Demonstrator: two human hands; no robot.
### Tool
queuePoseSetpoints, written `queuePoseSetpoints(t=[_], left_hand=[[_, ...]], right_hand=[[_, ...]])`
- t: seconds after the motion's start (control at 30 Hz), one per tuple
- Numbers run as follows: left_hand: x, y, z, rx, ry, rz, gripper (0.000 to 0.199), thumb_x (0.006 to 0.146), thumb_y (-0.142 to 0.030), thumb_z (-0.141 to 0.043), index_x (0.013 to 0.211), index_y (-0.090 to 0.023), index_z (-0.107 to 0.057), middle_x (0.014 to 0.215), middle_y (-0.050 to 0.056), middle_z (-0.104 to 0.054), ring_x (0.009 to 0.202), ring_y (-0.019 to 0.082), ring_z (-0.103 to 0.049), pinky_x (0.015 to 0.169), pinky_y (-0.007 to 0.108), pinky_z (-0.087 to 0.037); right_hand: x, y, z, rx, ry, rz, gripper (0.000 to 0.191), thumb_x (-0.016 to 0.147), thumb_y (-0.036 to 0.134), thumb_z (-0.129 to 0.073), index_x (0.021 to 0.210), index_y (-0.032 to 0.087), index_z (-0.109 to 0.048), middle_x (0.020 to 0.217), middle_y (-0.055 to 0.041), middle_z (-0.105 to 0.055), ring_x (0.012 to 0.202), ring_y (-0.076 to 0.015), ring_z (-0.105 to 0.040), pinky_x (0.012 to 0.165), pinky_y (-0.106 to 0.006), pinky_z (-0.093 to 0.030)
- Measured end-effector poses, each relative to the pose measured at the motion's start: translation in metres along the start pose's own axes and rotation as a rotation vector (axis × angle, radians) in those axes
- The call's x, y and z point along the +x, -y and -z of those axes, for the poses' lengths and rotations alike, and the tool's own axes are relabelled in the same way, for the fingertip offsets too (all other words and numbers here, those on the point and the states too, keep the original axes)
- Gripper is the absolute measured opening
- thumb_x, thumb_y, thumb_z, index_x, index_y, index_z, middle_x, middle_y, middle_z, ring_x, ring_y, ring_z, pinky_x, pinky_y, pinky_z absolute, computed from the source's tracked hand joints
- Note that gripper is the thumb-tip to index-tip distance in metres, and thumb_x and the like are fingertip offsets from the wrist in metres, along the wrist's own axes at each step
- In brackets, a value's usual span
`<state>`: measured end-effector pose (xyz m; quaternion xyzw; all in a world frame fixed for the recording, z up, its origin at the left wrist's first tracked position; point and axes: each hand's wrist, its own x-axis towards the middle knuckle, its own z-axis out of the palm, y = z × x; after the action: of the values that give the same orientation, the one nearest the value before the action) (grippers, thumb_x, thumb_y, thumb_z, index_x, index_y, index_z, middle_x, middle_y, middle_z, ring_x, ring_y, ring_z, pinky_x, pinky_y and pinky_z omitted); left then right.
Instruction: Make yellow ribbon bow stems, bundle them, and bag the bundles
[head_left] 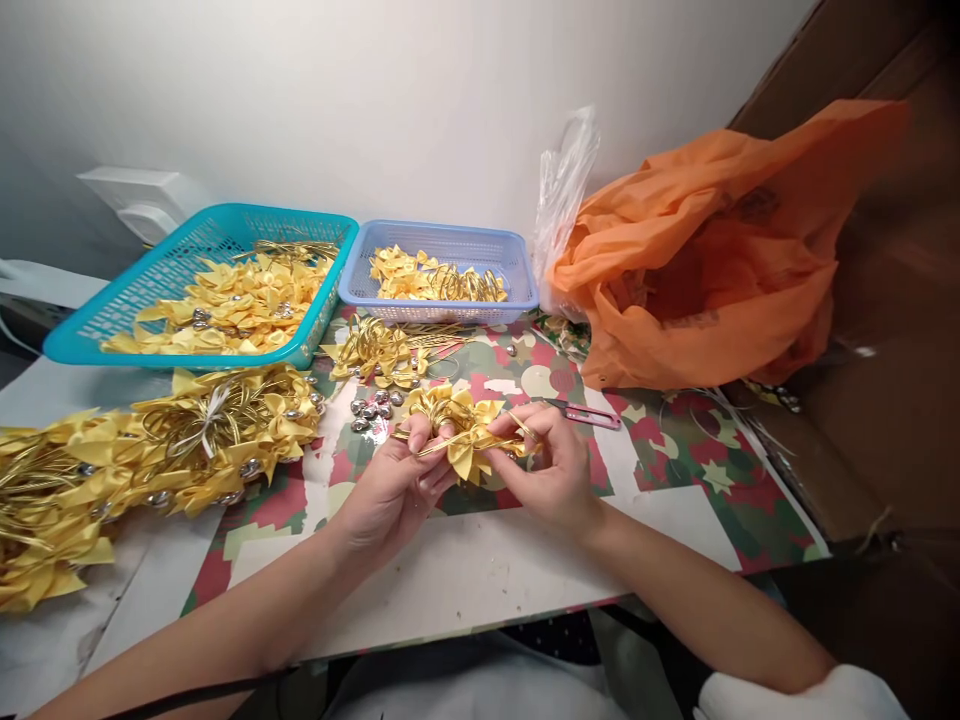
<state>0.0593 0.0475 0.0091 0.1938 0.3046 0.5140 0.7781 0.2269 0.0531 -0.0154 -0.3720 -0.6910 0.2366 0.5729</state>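
Observation:
In front of me my left hand (397, 488) is closed with its thumb and fingers on a yellow ribbon bow (465, 456) that has gold cord on it. My right hand (559, 474) pinches the other side of the same bow, and a loop of gold cord stands up by its fingers. More yellow bows and coiled gold cords (437, 402) lie just behind the held bow, partly hidden by it. Several small silver bells (367, 411) sit beyond my left hand. Thread snips (592, 415) with pink handles lie just past my right hand.
A teal basket (304, 345) and a smaller lilac basket (450, 311) hold bows and cords along the wall. Tied bundles of bows (225, 430) cover the left side. An orange bag (697, 270) and a clear plastic bag (564, 190) stand back right, beside cardboard (862, 440).

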Motion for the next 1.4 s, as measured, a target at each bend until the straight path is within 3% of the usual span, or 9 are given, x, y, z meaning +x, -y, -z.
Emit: queuePoseSetpoints(t=[0.33,0.5,0.67,0.77,0.87,0.93,1.03,1.1,1.4], left_hand=[[0.000,0.003,0.006,0.140,-0.027,0.023,0.047,0.067,-0.025,-0.086,0.070,-0.019,-0.039,0.059,-0.008,-0.045,0.047,0.004,-0.033,0.045,0.016,-0.031],[0.002,0.001,0.006,0.129,-0.073,0.020,0.050,0.066,-0.026,-0.086,0.071,-0.020,-0.037,0.055,-0.010,-0.038,0.045,0.003,-0.029,0.044,0.016,-0.029],[0.001,0.000,0.007,0.131,-0.055,0.038,0.051,0.065,-0.025,-0.086,0.071,-0.020,-0.036,0.053,-0.011,-0.036,0.045,0.003,-0.029,0.044,0.016,-0.030],[0.000,0.001,0.007,0.140,-0.054,0.040,0.049,0.067,-0.025,-0.085,0.071,-0.021,-0.036,0.054,-0.011,-0.036,0.046,0.004,-0.030,0.045,0.016,-0.030],[0.000,0.001,0.006,0.152,-0.045,0.045,0.050,0.066,-0.025,-0.085,0.070,-0.021,-0.035,0.053,-0.010,-0.038,0.047,0.004,-0.031,0.045,0.017,-0.030],[0.000,0.001,0.005,0.158,-0.043,0.048,0.051,0.066,-0.026,-0.085,0.069,-0.021,-0.034,0.053,-0.010,-0.038,0.047,0.005,-0.030,0.045,0.017,-0.029],[-0.001,0.002,0.004,0.166,-0.045,0.053,0.051,0.065,-0.026,-0.086,0.069,-0.021,-0.035,0.053,-0.010,-0.039,0.046,0.004,-0.031,0.046,0.018,-0.028],[-0.002,0.003,0.003,0.181,-0.034,0.056,0.051,0.067,-0.025,-0.085,0.068,-0.020,-0.034,0.056,-0.010,-0.040,0.047,0.004,-0.032,0.046,0.018,-0.028],[-0.008,0.004,-0.001,0.283,-0.043,0.085,0.055,0.069,-0.033,-0.084,0.065,-0.020,-0.031,0.055,-0.010,-0.038,0.048,0.005,-0.033,0.050,0.020,-0.027]], right_hand=[[0.017,0.012,0.014,0.292,-0.062,-0.344,0.036,0.076,0.017,-0.070,0.073,0.025,-0.035,0.075,0.0024,-0.067,0.069,-0.0143,-0.066,0.063,-0.030,-0.055],[0.056,0.004,0.061,0.302,0.076,-0.397,0.042,0.070,0.023,-0.078,0.072,0.023,-0.035,0.072,0.0031,-0.065,0.061,-0.0118,-0.061,0.055,-0.025,-0.050],[0.129,-0.035,0.150,-0.213,-0.474,-0.239,0.036,0.069,0.021,-0.071,0.074,0.024,-0.036,0.074,0.0028,-0.060,0.065,-0.0131,-0.060,0.064,-0.029,-0.051],[0.150,-0.044,0.182,-0.810,-0.206,-0.306,0.019,0.069,0.020,-0.071,0.072,0.020,-0.052,0.079,-0.0065,-0.063,0.082,-0.0236,-0.062,0.080,-0.042,-0.051],[0.132,-0.031,0.173,-1.144,-0.195,-0.175,0.007,0.075,0.019,-0.067,0.071,0.017,-0.062,0.090,-0.0145,-0.064,0.099,-0.0324,-0.058,0.089,-0.049,-0.046],[0.103,-0.019,0.150,-1.089,-0.164,-0.057,0.008,0.082,0.021,-0.062,0.076,0.017,-0.064,0.090,-0.0128,-0.064,0.094,-0.0288,-0.059,0.086,-0.044,-0.047],[0.054,-0.011,0.116,-0.865,0.331,-0.074,0.010,0.086,0.030,-0.063,0.088,0.020,-0.064,0.089,-0.0073,-0.066,0.085,-0.0235,-0.062,0.076,-0.036,-0.050],[0.029,-0.017,0.103,-0.947,0.452,-0.125,0.021,0.085,0.033,-0.068,0.100,0.019,-0.064,0.099,-0.0093,-0.068,0.093,-0.0271,-0.061,0.076,-0.038,-0.050],[0.006,-0.046,0.092,-0.985,0.307,-0.217,0.029,0.099,0.024,-0.035,0.076,0.021,-0.053,0.084,-0.0128,-0.065,0.082,-0.0261,-0.059,0.075,-0.039,-0.047]])
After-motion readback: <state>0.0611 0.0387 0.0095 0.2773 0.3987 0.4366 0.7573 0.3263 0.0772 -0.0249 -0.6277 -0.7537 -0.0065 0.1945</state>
